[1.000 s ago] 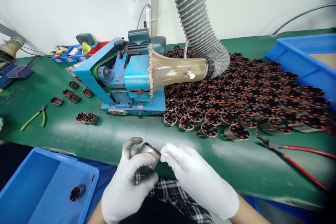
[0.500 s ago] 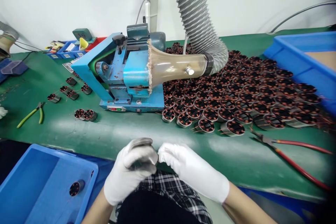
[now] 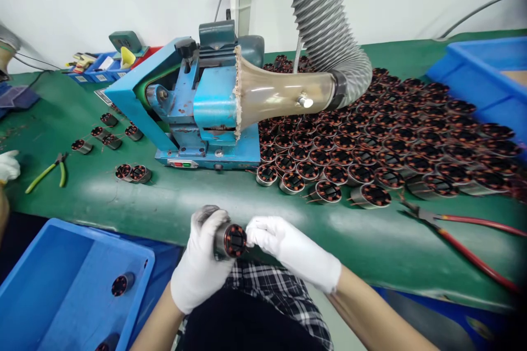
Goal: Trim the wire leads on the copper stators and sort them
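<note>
A metal cylinder with a black and copper wound end (image 3: pixel 230 241) is held in my left hand (image 3: pixel 201 263), in a white glove with greyed fingertips. Its wound end faces right, toward my right hand (image 3: pixel 290 249), also gloved in white. The fingers of my right hand are pinched together at the cylinder's right edge; what lies between them is too small to make out. Both hands are over the front edge of the green table (image 3: pixel 177 197), in front of the blue belt machine (image 3: pixel 214 104).
Many similar cylinders (image 3: pixel 335 174) crowd the right of the table. Red-handled pliers (image 3: pixel 461 247) lie at the right, green-handled pliers (image 3: pixel 45 173) at the left. A blue bin (image 3: pixel 74 279) with cylinders stands front left. Another person's gloved hand (image 3: pixel 9 166) shows at the left edge.
The cylinder in my left hand has turned so that its wound end now shows. My right hand stays close beside it. At the left edge, more of the other person's hand has come into view.
</note>
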Demonstrator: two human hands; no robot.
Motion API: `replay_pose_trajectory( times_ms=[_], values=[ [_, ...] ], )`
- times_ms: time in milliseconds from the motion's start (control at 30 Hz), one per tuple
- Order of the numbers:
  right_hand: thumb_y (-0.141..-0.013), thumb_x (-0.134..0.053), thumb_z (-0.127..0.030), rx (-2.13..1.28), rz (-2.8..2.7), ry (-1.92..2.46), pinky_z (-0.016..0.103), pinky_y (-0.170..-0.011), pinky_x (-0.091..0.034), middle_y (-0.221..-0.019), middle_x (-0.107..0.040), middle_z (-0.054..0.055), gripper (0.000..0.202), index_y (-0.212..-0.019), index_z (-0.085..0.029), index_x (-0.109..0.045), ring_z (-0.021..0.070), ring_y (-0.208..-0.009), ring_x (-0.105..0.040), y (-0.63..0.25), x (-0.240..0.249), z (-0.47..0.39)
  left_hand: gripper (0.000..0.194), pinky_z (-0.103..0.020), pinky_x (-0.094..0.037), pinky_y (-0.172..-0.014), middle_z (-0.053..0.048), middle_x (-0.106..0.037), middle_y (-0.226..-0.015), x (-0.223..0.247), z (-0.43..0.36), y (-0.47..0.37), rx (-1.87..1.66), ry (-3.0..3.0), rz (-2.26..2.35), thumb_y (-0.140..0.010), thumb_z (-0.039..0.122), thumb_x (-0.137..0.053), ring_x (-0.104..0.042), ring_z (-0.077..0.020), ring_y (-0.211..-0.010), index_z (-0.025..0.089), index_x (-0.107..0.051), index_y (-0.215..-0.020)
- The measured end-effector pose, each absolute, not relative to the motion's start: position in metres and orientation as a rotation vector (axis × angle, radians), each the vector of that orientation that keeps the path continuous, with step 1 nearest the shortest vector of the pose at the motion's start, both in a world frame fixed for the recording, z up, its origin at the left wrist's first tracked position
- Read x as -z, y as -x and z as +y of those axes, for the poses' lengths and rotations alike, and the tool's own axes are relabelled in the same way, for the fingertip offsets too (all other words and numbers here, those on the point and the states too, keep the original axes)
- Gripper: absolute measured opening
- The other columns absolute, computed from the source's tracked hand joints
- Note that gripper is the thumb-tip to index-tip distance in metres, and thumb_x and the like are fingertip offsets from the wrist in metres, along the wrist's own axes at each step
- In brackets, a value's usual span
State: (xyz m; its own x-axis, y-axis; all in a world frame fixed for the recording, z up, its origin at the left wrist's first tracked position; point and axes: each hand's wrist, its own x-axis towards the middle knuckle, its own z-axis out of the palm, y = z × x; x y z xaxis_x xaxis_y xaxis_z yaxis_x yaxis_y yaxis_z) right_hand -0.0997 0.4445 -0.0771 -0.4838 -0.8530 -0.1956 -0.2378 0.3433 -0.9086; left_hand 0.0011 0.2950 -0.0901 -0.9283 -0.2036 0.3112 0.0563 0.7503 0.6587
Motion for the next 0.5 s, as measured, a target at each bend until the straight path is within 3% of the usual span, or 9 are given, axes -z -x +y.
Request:
replay_pose_trajectory(
  times_ms=[67, 133, 200, 300, 433, 500],
  values=[
    [-0.088, -0.028, -0.026, 1.096, 1.779, 0.910, 0.020, -0.038, -0.029, -0.044, -0.022, -0.009, 0.024, -0.069, -0.019, -0.042, 0.0086, -0.037, -0.024, 0.105, 0.088, 0.441, 0.046, -0.038, -0.043, -0.089, -0.010, -0.048, -0.108, 0.096, 0.291, 0.002, 0.844, 0.029, -2.662, -0.067, 0.003, -0.051, -0.048, -0.0226, -0.105, 0.019, -0.048, -0.110],
    [-0.087, -0.028, -0.025, 1.036, 1.784, 0.938, 0.021, -0.039, -0.029, -0.042, -0.020, -0.010, 0.025, -0.070, -0.018, -0.044, 0.0089, -0.035, -0.024, 0.109, 0.095, 0.437, 0.034, -0.039, -0.043, -0.087, -0.007, -0.056, -0.100, 0.103, 0.288, 0.008, 0.802, 0.063, -2.718, -0.069, 0.006, -0.053, -0.050, -0.0227, -0.101, 0.020, -0.053, -0.099],
    [-0.085, -0.033, -0.022, 1.021, 1.836, 0.969, 0.022, -0.047, -0.032, -0.047, -0.034, -0.006, 0.023, -0.069, -0.016, -0.048, 0.0100, -0.042, -0.034, 0.113, 0.096, 0.434, 0.029, -0.041, -0.041, -0.088, -0.005, -0.060, -0.096, 0.111, 0.286, 0.013, 0.820, -0.047, -2.794, -0.066, 0.014, -0.063, -0.050, -0.0249, -0.103, 0.020, -0.055, -0.094],
    [-0.078, -0.040, -0.011, 0.833, 2.005, 1.171, 0.026, -0.057, -0.030, -0.059, -0.050, 0.002, 0.017, -0.067, -0.015, -0.052, 0.0130, -0.055, -0.044, 0.118, 0.090, 0.431, 0.039, -0.042, -0.039, -0.092, -0.005, -0.060, -0.103, 0.114, 0.284, 0.017, 0.861, -0.227, -2.865, -0.058, 0.022, -0.073, -0.048, -0.0262, -0.109, 0.022, -0.057, -0.094],
    [-0.074, -0.041, -0.002, 0.201, 2.205, 1.642, 0.028, -0.055, -0.026, -0.059, -0.057, 0.005, 0.020, -0.070, -0.014, -0.056, 0.0145, -0.053, -0.048, 0.132, 0.085, 0.440, 0.042, -0.042, -0.036, -0.096, -0.006, -0.058, -0.112, 0.113, 0.283, 0.019, 0.843, -0.235, -2.887, -0.056, 0.024, -0.076, -0.049, -0.0262, -0.109, 0.023, -0.059, -0.094],
    [-0.076, -0.042, -0.002, 0.063, 2.256, 1.639, 0.027, -0.054, -0.027, -0.059, -0.059, 0.005, 0.021, -0.071, -0.015, -0.058, 0.0151, -0.053, -0.051, 0.141, 0.086, 0.454, 0.044, -0.043, -0.036, -0.097, -0.006, -0.057, -0.114, 0.115, 0.282, 0.018, 0.829, -0.265, -2.886, -0.055, 0.024, -0.076, -0.049, -0.0268, -0.110, 0.023, -0.059, -0.095]
  ],
)
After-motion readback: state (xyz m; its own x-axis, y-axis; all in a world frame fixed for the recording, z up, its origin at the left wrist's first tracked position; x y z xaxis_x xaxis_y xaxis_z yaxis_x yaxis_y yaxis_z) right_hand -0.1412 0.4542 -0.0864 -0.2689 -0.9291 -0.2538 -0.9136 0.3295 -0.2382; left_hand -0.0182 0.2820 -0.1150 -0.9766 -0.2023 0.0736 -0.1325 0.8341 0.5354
